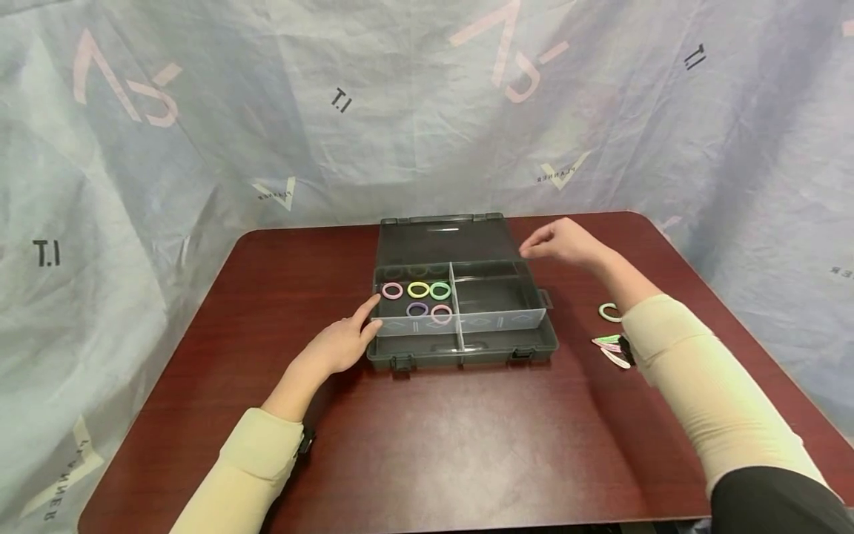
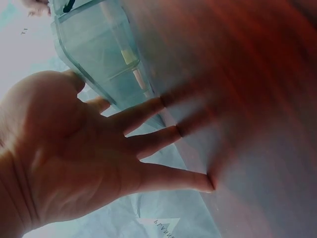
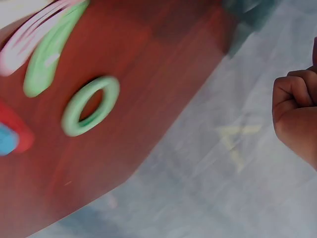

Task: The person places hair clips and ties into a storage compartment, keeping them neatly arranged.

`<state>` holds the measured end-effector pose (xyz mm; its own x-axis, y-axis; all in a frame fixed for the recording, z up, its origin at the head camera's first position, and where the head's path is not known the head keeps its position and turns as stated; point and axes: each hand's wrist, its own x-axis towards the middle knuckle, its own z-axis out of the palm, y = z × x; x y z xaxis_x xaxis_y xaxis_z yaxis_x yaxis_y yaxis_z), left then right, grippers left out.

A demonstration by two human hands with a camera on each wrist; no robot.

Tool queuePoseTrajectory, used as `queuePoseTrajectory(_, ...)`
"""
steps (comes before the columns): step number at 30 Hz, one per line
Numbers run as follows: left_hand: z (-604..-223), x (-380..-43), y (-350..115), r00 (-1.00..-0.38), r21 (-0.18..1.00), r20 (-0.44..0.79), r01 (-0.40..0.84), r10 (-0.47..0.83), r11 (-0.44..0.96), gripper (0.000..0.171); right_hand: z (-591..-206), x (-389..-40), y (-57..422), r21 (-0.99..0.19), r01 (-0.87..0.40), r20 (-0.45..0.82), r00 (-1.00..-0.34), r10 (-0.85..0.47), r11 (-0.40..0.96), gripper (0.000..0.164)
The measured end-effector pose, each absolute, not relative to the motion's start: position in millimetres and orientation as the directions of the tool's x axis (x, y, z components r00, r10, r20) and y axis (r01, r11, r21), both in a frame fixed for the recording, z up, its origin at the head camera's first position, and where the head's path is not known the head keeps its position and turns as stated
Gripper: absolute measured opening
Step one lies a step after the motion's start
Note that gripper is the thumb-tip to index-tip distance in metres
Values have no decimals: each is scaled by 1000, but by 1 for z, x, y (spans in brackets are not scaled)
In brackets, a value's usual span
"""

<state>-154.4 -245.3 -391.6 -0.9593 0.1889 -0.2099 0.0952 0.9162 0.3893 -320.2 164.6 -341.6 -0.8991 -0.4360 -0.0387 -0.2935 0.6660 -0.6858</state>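
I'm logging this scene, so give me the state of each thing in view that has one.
Compartment box: lid open
Five hair ties: inside the box's left side
Pale green hair tie: loose on the table
Green and pink hair clips: lying on the table
Left hand: fingers extended, at the box's left edge
Right hand: fingers curled, raised, nothing visibly held

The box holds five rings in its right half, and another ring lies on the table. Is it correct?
The half is wrong: the head view shows the five rings in the left half of the box. Another ring does lie on the table.
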Motion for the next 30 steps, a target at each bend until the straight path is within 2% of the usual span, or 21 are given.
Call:
queuePoseTrajectory(7, -391, -149, -251, -961, 384, -212, 82, 175, 919, 61, -360, -319, 207, -671, -271, -54, -911, -409, 691, 27)
queuePoseTrajectory(16, -384, -146, -247, -962, 388, -212, 80, 174, 918, 61, -377, -311, 261, -618, -215, -144, -915, -377, 756, 43)
queuePoseTrajectory(24, -382, -147, -244, -955, 392, -247, 54, 161, 918, 62, -399, -305, 297, -604, -178, -193, -913, -360, 777, 36)
queuePoseTrajectory(30, -383, -146, -244, -957, 386, -246, 51, 156, 921, 62, -406, -302, 308, -645, -132, -239, -900, -364, 752, 35)
